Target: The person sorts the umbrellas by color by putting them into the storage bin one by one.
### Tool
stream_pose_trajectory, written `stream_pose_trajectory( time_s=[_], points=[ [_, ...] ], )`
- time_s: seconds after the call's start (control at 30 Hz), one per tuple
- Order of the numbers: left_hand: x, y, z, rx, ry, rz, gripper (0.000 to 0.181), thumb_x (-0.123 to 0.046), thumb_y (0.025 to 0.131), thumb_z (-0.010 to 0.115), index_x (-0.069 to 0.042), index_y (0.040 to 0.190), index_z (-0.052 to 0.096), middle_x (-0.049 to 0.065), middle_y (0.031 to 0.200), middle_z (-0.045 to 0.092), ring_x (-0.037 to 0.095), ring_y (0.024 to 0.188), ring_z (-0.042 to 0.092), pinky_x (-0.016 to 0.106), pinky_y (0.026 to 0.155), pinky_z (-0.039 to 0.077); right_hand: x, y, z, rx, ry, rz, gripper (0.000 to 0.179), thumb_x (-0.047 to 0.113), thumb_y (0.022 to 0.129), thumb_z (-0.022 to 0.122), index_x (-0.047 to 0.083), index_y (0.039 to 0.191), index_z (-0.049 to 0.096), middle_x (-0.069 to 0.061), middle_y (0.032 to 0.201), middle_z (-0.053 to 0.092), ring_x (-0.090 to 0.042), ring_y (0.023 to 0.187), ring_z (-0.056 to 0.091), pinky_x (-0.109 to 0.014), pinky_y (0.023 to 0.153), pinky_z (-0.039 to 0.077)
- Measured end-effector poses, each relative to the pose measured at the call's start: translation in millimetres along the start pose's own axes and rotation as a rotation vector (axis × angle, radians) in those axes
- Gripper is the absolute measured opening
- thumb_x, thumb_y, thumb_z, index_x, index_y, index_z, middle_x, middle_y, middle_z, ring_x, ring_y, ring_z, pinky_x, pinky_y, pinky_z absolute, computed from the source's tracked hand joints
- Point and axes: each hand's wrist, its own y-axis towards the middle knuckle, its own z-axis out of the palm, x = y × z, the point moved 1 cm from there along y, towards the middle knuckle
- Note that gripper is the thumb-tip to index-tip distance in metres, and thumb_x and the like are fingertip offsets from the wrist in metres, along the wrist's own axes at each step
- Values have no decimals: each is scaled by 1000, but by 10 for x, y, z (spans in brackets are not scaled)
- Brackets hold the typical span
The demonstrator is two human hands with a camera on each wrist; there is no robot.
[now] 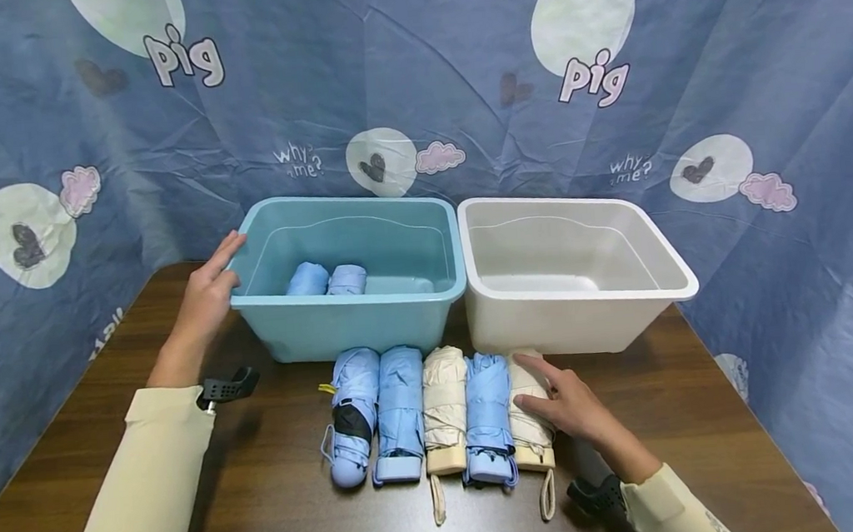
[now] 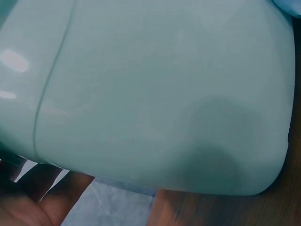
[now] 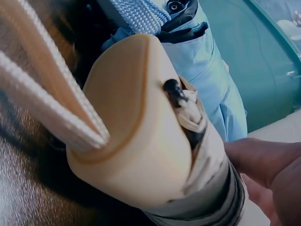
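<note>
My left hand [image 1: 208, 293] rests against the left end of the teal bin [image 1: 346, 299], its fingers extended along the rim. Two rolled blue umbrellas [image 1: 306, 280] lie inside that bin. Across the front, several folded umbrellas stand in a row, blue and beige. At the row's right end is a beige umbrella [image 1: 533, 425] with a cream handle [image 3: 127, 117] and a wrist loop [image 1: 546, 494]. Over this one reaches my right hand [image 1: 568, 401], thumb and index finger spread and touching its fabric. Beside it lies a blue umbrella [image 1: 488, 403].
A white bin [image 1: 551, 323] stands right of the teal one, their rims nearly touching. Further left in the row are another beige umbrella [image 1: 444, 398], a blue umbrella [image 1: 400, 402] and a lavender-blue umbrella [image 1: 356, 376]. A printed blue cloth [image 1: 456, 71] hangs behind the wooden table [image 1: 286, 494].
</note>
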Motion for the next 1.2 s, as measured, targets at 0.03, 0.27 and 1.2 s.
stream_pose_trajectory(
  time_s=[0.03,0.27,1.2],
  points=[
    [-6,0,-1,2,-4,-1,59,-1,90,33,-8,149,37,6,159,23,24,146,15,47,113,14,5,-2,-5,5,13,10,60,22,87,71,11,141,49,-20,96,66,-30,92,60,-52,86,43],
    [-19,28,-15,-1,-4,10,59,0,91,33,-7,149,36,10,158,22,26,146,15,48,113,13,11,0,-27,25,109,108,57,23,86,71,17,140,52,-13,144,48,-42,130,42,-59,97,36],
    [9,5,-2,-3,8,-5,59,0,90,33,-5,148,36,11,158,23,29,145,16,46,113,14,-76,-311,-410,-96,428,199,58,12,83,74,13,137,53,-20,114,50,-18,81,51,-31,68,48]
  ],
)
